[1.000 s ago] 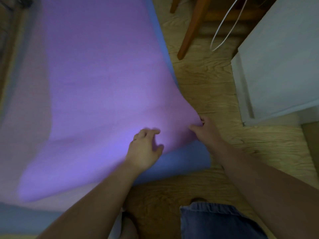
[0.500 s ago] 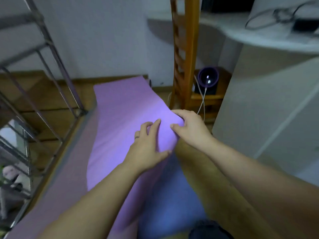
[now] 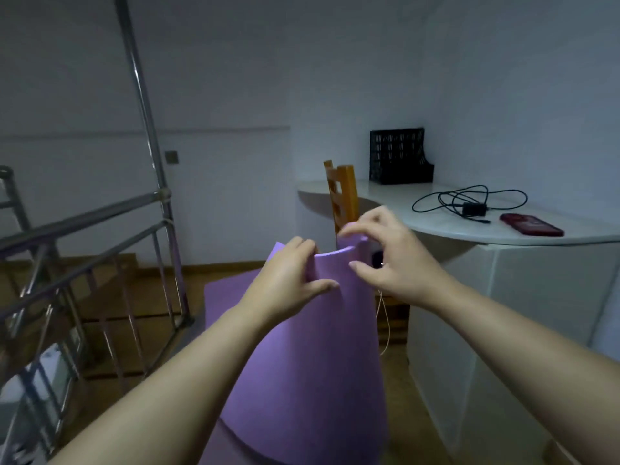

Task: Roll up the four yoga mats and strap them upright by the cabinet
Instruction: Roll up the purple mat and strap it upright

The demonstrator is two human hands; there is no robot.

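- While the left hand [image 3: 285, 283] and the right hand [image 3: 392, 260] hold its top edge up in the air, the purple yoga mat [image 3: 318, 364] hangs down in front of the person.
- The left hand grips the top edge, with the thumb on the near side and the fingers curled behind.
- The right hand pinches the top right corner. Its thumb is on the near side and its fingers are bent over the top.
- The mat is not rolled. It gets wider as it goes down, and its bottom part bends near the floor.
- More purple mat lies flat on the wooden floor [image 3: 396, 380], behind the left hand.
- A wooden chair [image 3: 344, 196] stands just behind the mat, beside a white table [image 3: 396, 203].
- On the table are a black file rack [image 3: 397, 156], a black cable [image 3: 469, 201] in loose loops and a red phone [image 3: 531, 224].
- A metal railing [image 3: 100, 213] with a tall pole stands on the left, well apart from the mat.
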